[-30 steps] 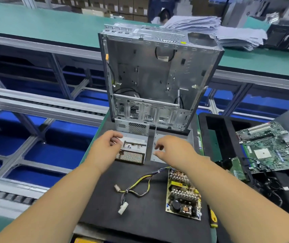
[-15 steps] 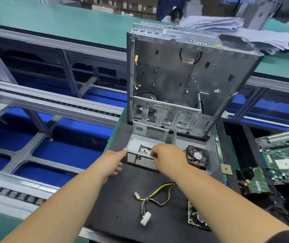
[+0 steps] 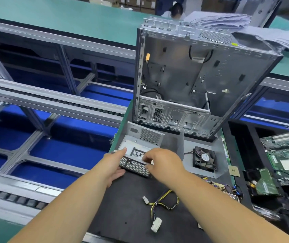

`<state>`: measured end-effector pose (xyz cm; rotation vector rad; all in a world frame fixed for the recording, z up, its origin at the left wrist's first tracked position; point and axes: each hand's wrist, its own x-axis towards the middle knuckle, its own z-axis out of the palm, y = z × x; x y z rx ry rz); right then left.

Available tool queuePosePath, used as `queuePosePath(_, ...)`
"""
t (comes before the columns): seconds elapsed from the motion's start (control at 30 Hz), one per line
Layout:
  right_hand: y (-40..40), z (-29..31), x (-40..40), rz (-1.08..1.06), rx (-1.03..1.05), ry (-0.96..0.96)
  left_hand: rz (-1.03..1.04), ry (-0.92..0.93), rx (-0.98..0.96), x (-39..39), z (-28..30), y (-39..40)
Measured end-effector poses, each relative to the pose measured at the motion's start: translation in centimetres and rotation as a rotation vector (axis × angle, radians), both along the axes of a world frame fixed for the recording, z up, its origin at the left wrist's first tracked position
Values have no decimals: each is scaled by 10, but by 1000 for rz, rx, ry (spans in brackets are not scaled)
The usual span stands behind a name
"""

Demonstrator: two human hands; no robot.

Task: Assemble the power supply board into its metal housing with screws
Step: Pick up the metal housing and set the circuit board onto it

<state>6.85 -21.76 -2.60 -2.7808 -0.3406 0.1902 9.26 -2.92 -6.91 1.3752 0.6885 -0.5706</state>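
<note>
A: Metal housing (image 3: 141,148), PSU type, open-top, perforated near wall. Loc?
B: On black mat (image 3: 131,207) of surface, just near of the upright PC chassis (image 3: 192,76). Small screws (image 3: 137,153) lie loose inside on its floor.
A: Hands?
B: Left hand (image 3: 113,166): thumb over the near-left rim, fingers curled under the mesh wall, gripping the housing. Right hand (image 3: 163,161): fingers curled onto the near wall's top edge, thumb on the mesh face, pinching it.
A: Board?
B: Power supply board (image 3: 228,188), right of mat, mostly hidden by right forearm. Yellow/black cable harness (image 3: 161,204) w/ white plugs lies near, on mat.
A: Other?
B: Fan (image 3: 204,158) on grey plate, right of housing. Green motherboard (image 3: 287,153) far right.
</note>
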Motion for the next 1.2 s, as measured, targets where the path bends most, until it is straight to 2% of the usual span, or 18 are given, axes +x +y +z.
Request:
queuePosePath(0.17, -9, 0, 13, -123, 244, 169, 68, -30, -33, 4, -7, 6)
queuePosePath(0.3, -20, -11, 27, -189, 158, 171, 71, -59, -52, 6, -7, 9)
queuePosePath(0.5, -9, -29, 36, -103, 109, 148, 23, -107, -52, 9, -2, 13)
queuePosePath(0.77, -4, -48, 42, -120, 136, 140, -13, -116, -72, 8, 4, 16)
queuePosePath(1.0, 8, -46, 55, 33, 118, 13, -3, -128, -77, 10, 5, 15)
queuePosePath(1.2, 16, -50, 59, 127, 34, 0, -33, -147, -65, 12, 7, 12)
